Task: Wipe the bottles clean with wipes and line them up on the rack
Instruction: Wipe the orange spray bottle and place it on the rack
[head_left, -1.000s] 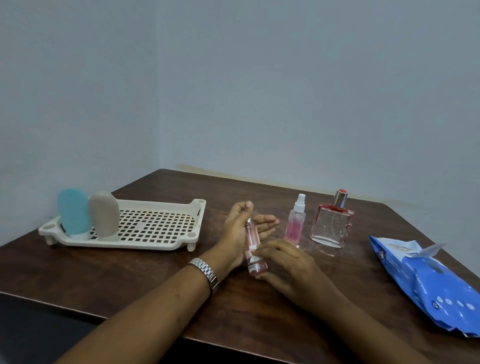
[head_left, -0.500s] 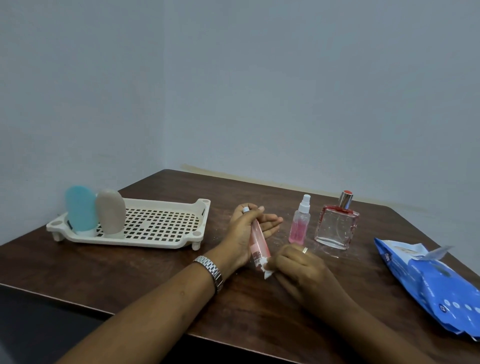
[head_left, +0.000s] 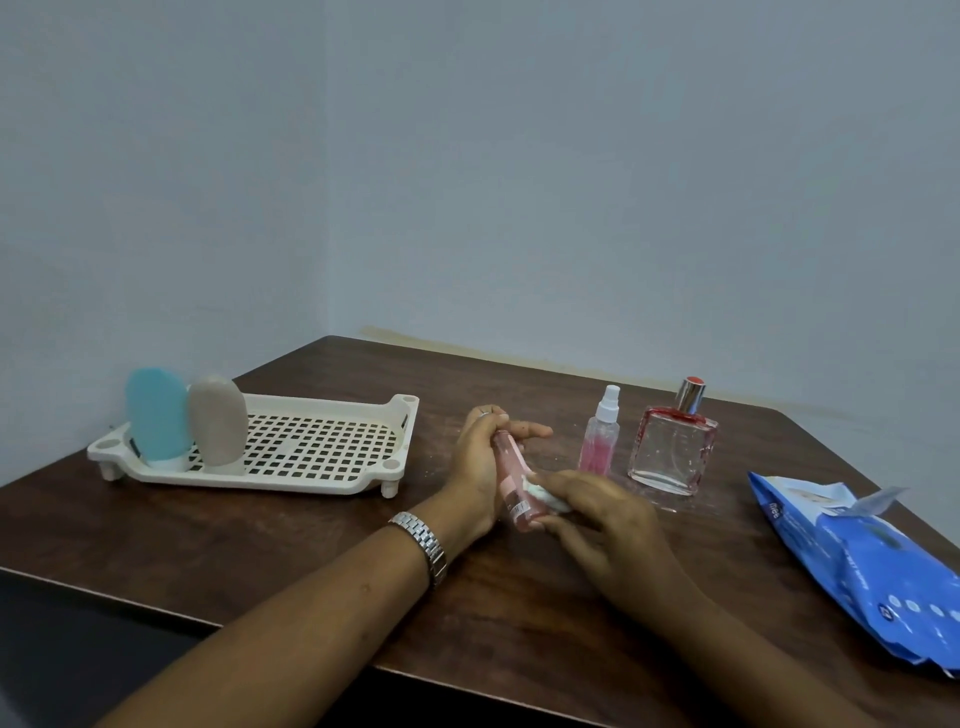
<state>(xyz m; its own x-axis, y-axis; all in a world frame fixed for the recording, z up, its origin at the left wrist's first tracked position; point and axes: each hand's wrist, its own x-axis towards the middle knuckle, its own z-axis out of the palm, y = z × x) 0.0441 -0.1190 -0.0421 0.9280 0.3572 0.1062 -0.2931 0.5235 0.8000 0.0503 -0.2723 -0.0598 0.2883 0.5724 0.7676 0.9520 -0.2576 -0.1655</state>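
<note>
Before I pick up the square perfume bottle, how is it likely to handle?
The square perfume bottle looks like thick clear glass: probably heavy for its size and breakable. Its wide flat base suggests it would slide, not roll or tip, if pushed. The smooth faces may be slippery.

Left grip (head_left: 480, 467): curled round the upper part of a slim pink bottle (head_left: 511, 478), which is held tilted.
Right grip (head_left: 602, 519): a white wipe (head_left: 543, 491) is pinched against the bottle's lower part.
Rack (head_left: 322, 447): set at the left of the table (head_left: 311, 545); a blue bottle (head_left: 156, 421) and a beige bottle (head_left: 218, 421) are stood side by side at its left end.
Beyond the grips: a pink spray bottle (head_left: 600, 441) and a square perfume bottle (head_left: 672, 441) are stood beside each other.
Right edge: a blue wipes pack (head_left: 857, 561) is laid flat.
</note>
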